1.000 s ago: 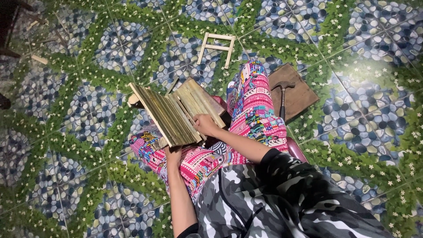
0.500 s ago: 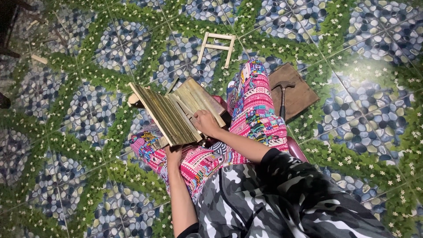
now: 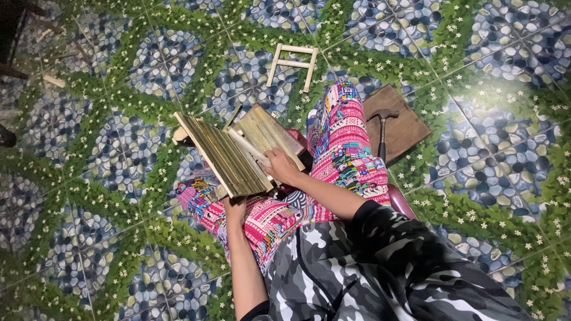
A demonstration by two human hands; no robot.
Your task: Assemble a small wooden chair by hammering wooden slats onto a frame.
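Bamboo slats formed a small panel (image 3: 229,154) resting on the seated person's lap, the left hand (image 3: 235,209) gripping its near edge and the right hand (image 3: 279,166) pinching one slat (image 3: 250,147); a hammer (image 3: 382,128) lay on a wooden board (image 3: 407,128) beside the right knee.

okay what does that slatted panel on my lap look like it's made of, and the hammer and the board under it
Slatted panel: looks like split bamboo strips, greenish-tan, unfinished, with long straight grain lines. Hammer: dark head, likely metal; handle too dark to tell. Board: seems wood, plain brown, matte, no gloss showing. Left hand holds the panel's edge; right hand rests on it.
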